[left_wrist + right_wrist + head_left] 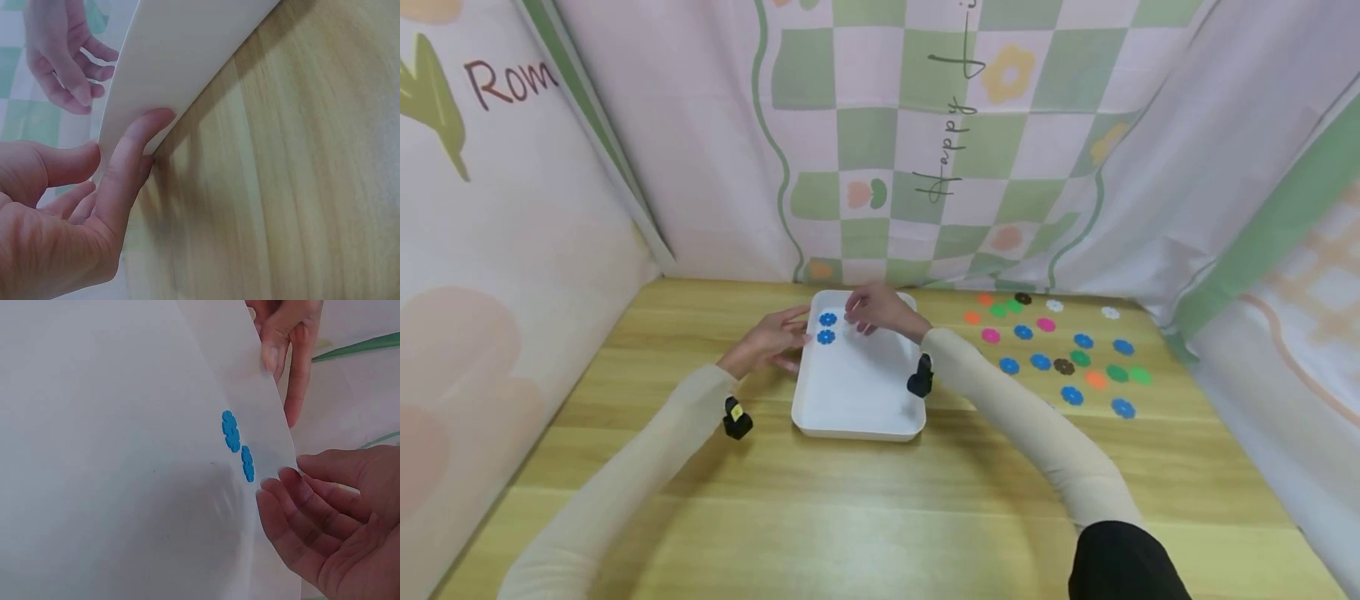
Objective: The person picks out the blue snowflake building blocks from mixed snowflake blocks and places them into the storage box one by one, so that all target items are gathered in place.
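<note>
A shallow white tray (857, 392) lies on the table with two blue flower-shaped discs (827, 328) near its far left corner, one above the other. My left hand (769, 340) is at the tray's left side. In the left wrist view, one finger (134, 147) presses on the outer wall and another fingertip meets the rim. Over the far end of the tray hovers my right hand (880, 308), beside the discs. Its fingers (275, 515) are loosely bent in the right wrist view, and nothing shows between them.
On the right of the wooden table (850, 517), several flat flower-shaped discs (1072, 395) lie scattered, in blue, green, orange, pink, brown and white. A checked curtain (925, 150) hangs behind the table's far edge, with pale cloth (497, 250) on the left.
</note>
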{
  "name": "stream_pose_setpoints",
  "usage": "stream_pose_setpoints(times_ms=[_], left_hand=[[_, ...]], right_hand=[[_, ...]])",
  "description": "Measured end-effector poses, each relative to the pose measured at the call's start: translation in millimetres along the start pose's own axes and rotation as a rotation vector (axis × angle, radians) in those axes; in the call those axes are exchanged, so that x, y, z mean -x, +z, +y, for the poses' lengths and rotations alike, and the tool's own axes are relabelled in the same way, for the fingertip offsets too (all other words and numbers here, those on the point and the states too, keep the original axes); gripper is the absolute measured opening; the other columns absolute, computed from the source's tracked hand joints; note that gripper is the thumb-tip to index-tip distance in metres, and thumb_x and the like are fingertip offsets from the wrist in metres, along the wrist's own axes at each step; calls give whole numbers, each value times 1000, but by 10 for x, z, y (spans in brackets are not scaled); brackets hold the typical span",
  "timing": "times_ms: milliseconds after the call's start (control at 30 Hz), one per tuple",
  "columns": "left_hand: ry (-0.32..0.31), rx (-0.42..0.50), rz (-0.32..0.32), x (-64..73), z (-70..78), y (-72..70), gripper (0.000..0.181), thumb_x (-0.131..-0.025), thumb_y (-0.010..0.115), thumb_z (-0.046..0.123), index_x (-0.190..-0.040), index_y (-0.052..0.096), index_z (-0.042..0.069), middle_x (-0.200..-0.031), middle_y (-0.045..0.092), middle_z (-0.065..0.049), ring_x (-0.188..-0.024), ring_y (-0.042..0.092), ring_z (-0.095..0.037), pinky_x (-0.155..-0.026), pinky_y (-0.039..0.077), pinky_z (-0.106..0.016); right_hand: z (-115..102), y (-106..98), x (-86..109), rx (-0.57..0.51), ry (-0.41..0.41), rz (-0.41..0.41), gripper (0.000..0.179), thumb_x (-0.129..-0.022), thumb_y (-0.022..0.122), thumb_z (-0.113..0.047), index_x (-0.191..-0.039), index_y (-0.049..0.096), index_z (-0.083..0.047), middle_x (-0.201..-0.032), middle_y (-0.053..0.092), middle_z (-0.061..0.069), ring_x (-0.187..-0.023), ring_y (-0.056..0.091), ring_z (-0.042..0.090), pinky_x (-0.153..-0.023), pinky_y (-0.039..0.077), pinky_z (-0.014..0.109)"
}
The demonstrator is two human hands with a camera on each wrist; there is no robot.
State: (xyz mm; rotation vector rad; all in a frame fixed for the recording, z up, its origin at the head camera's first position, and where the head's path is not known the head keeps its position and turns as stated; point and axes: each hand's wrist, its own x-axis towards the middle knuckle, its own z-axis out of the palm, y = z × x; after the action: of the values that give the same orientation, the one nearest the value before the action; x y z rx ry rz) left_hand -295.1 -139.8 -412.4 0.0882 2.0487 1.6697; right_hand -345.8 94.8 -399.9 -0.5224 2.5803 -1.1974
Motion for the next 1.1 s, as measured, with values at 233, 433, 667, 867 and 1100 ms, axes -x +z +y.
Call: stream_pose_setpoints(times_ms=[233,433,667,867,1100], left_hand=[[6,12,-16,8,-19,-10,71,-108,52,3,-169,17,16,-171,27,-18,-145,47,-46,-86,67,-44],[18,21,-16,8,-40,-20,70,-108,53,3,-169,19,16,-169,31,-20,-142,50,-46,-81,68,-41],[15,14,-19,8,-50,-43,71,-108,53,3,-169,18,16,-170,28,-20,-142,48,-47,-81,68,-40],[12,16,-18,4,-49,-44,71,-108,54,5,-169,19,17,-170,29,-20,-143,49,-46,-83,68,-41],[19,28,-20,27,-42,-48,71,-108,53,3,-169,18,15,-169,30,-21,-142,49,-46,-82,68,-41]], right_hand=[[176,-195,126,-39,-93,-8,25,-101,68,-4,-122,66,10,-107,73,23,-85,74,32,-72,68,34],[330,-411,311,-105,-153,-23,29,-102,65,-3,-125,61,16,-110,71,28,-94,71,47,-78,68,43],[492,-695,546,-114,-138,-20,30,-103,65,-5,-126,61,13,-113,69,29,-96,70,48,-82,67,53],[713,-919,722,-134,-135,16,31,-102,66,-3,-128,61,13,-115,68,34,-95,71,46,-83,65,59],[919,-1156,954,-158,-72,19,32,-104,66,-10,-131,63,7,-123,66,35,-102,72,44,-92,63,59]])
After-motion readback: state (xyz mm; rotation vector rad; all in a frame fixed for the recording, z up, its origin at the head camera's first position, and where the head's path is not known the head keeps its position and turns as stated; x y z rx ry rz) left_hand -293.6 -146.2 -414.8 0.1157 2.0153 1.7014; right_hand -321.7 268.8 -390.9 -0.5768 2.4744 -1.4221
